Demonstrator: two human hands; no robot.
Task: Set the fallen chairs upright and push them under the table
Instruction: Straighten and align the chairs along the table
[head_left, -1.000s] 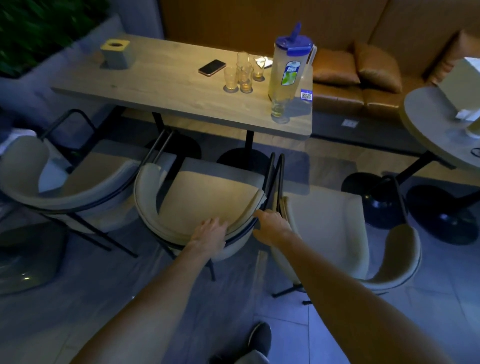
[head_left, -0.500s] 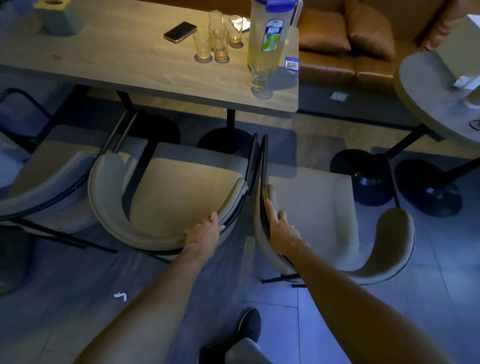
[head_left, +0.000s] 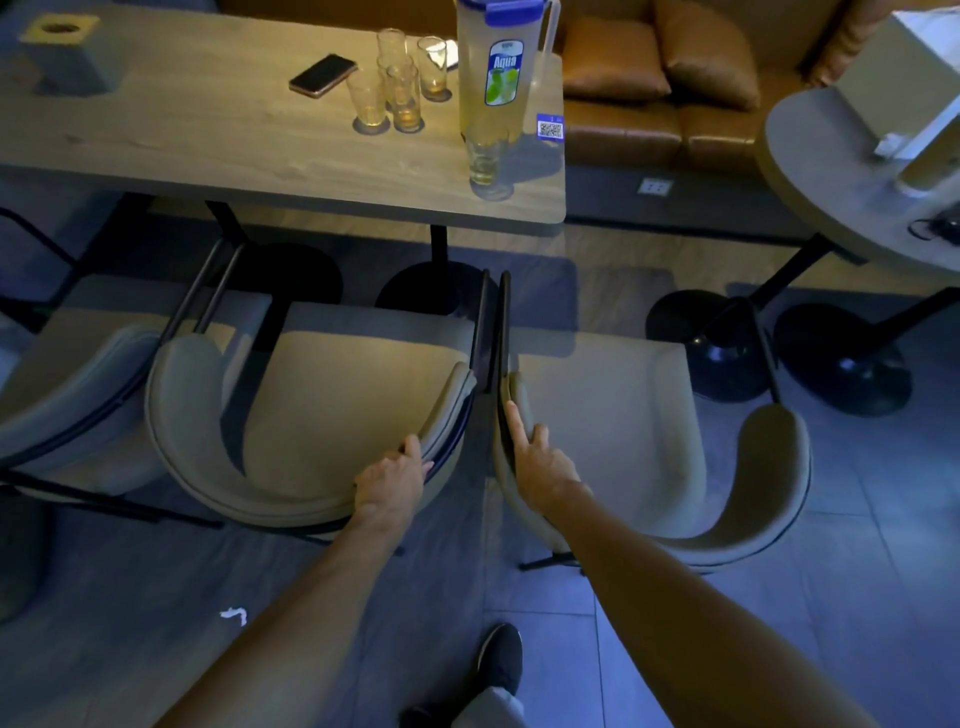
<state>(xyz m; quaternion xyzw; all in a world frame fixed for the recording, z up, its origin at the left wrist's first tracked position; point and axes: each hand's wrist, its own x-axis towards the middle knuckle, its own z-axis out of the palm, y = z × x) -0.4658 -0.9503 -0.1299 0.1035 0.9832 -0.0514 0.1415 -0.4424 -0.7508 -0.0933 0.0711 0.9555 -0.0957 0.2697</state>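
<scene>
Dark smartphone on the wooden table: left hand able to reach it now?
Probably not without leaning in: the left hand grips the backrest of the beige padded chair, which stands between the person and the dark smartphone far across the wooden table.

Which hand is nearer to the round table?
Right. The right hand rests on the right chair, toward the round table; the left hand grips the middle chair, farther off.
</scene>
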